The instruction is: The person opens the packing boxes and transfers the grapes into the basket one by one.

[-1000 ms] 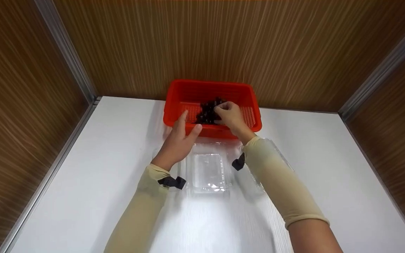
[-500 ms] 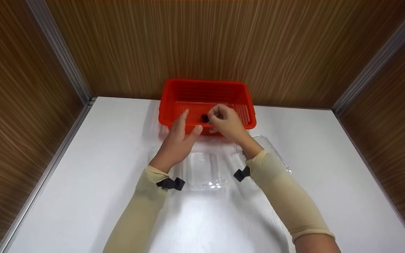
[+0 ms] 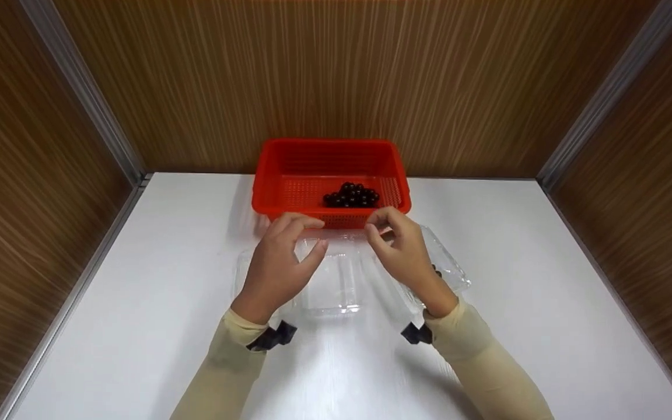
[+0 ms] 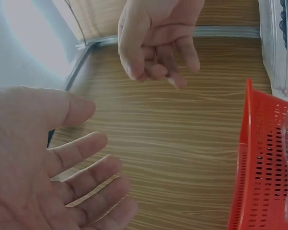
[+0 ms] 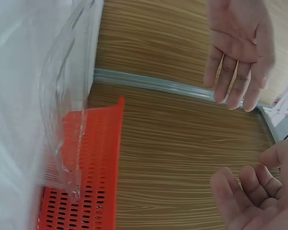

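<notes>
Small shiny dark balls (image 3: 352,196) lie piled in the red basket (image 3: 336,220), towards its front right. My left hand (image 3: 277,262) hovers just in front of the basket, its palm turned inward and nothing between fingers and thumb. Facing it, my right hand (image 3: 403,248) has loosely bent fingers and no visible object in them. Beneath and between the hands lies a clear plastic container (image 3: 330,286). Partly under my right hand is another clear container (image 3: 450,259), with a few dark balls (image 3: 436,270) showing beside the wrist.
Wood-grain panels (image 3: 324,70) enclose the white table (image 3: 336,373) at the back and both sides, with metal strips (image 3: 82,87) at the corners. The basket stands close to the back panel. Another clear plastic edge (image 3: 241,271) shows left of the middle container.
My right hand has drawn back out of the basket towards me, uncovering the pile of dark balls. My left hand has also come back slightly, its fingers now bent further inward.
</notes>
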`<state>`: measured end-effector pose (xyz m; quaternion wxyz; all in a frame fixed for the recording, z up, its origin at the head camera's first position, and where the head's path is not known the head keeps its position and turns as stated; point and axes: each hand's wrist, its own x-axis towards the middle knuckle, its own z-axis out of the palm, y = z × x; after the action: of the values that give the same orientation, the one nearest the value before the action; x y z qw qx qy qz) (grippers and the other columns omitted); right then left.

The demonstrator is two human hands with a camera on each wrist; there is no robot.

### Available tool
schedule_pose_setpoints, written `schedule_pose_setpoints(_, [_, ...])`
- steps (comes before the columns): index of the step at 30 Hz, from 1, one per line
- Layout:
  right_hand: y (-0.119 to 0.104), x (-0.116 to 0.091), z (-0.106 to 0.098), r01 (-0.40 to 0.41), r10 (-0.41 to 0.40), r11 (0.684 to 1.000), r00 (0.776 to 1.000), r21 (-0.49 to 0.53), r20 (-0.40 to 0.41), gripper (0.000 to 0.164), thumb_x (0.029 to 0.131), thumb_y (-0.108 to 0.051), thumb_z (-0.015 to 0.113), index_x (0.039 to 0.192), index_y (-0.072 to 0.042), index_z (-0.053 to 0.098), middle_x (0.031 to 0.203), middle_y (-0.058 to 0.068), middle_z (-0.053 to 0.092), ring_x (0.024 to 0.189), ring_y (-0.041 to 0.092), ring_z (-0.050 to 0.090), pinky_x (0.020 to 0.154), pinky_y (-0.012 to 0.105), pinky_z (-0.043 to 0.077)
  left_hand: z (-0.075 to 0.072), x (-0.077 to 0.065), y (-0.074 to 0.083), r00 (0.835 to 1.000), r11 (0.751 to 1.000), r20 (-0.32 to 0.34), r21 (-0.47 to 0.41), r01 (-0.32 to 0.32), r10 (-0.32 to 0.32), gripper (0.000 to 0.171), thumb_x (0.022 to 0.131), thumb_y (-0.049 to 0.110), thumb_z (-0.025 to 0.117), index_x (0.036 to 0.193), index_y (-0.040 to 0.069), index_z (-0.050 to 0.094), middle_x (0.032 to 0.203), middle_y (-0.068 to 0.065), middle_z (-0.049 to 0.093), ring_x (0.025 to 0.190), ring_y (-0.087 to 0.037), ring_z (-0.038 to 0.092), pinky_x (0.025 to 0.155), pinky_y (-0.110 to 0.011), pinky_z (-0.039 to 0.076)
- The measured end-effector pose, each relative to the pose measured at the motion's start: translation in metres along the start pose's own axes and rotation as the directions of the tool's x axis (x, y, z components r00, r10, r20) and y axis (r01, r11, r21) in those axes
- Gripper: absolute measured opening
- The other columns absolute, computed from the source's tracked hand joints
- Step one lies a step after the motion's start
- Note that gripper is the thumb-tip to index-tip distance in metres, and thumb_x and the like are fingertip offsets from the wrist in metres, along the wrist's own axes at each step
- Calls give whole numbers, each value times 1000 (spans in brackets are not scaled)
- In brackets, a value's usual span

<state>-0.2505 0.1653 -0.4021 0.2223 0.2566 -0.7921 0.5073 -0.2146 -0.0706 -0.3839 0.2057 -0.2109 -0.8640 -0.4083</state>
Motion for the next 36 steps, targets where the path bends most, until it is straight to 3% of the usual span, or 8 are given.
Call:
schedule_pose_setpoints(3, [-3,-10,-3,35,-36,999,999,-34,-13,3,94,-1,66,96,1,65,90,6,69,83,16,66,66,25,58,-4,-5,0,999,999,11,35,-35,35,26,94,19,74,118,12,73,116,-3,67,110,-21,63,90,-37,55])
schedule_pose_setpoints(10, [-1,-21,-6,125,-133,982,990,-142,-45,12,90,0,73,96,-4,64,92,4,67,79,14,67,62,37,62,-10,-11,-9,996,986,83,158,-53,40,27,94,20,74,120,14,71,116,-2,64,103,-19,63,78,-32,57])
schedule_pose_setpoints(13, [-1,-22,-1,134,-150,956,988,-260,-42,11,91,-4,72,98,-5,63,92,6,66,79,16,67,63,33,62,-11,-12,-13,993,978,115,205,-46,23,28,95,21,74,121,13,70,116,-3,64,100,-20,64,78,-33,57])
schedule_pose_setpoints(19, [-4,-21,8,144,-156,869,988,-473,14,8,92,-9,68,98,-7,63,92,7,67,79,19,67,66,28,59,-12,-13,-17,983,962,182,265,-62,13,32,94,22,75,123,11,69,115,-7,65,101,-24,64,81,-38,58])
schedule_pose_setpoints(24, [-5,-21,7,89,-57,831,996,-549,75,7,91,-10,68,97,-9,64,90,3,67,76,18,65,67,31,58,-8,-16,-18,968,961,249,266,-69,0,33,92,22,77,122,10,68,118,-6,66,109,-25,63,90,-39,57])
schedule_pose_setpoints(27, [-5,-23,7,47,45,815,988,-577,145,8,91,-12,70,97,-10,65,91,3,66,79,19,64,69,34,58,-5,-18,-19,947,964,321,261,-61,-27,33,92,24,78,120,10,69,116,-7,68,111,-28,64,94,-43,56])
schedule_pose_setpoints(30, [-4,-24,8,37,119,807,968,-589,223,8,90,-11,73,94,-11,66,90,2,67,82,20,67,71,36,59,-1,-19,-19,913,967,405,251,-50,-58,35,91,25,78,120,8,70,112,-9,69,107,-31,65,92,-47,56])
schedule_pose_setpoints(36, [-5,-29,10,94,171,791,914,-604,367,7,90,-8,71,87,-12,66,85,3,67,76,19,65,67,37,57,10,-24,-24,837,964,539,258,-59,-93,38,89,26,80,122,8,71,109,-9,69,100,-28,66,89,-44,55])
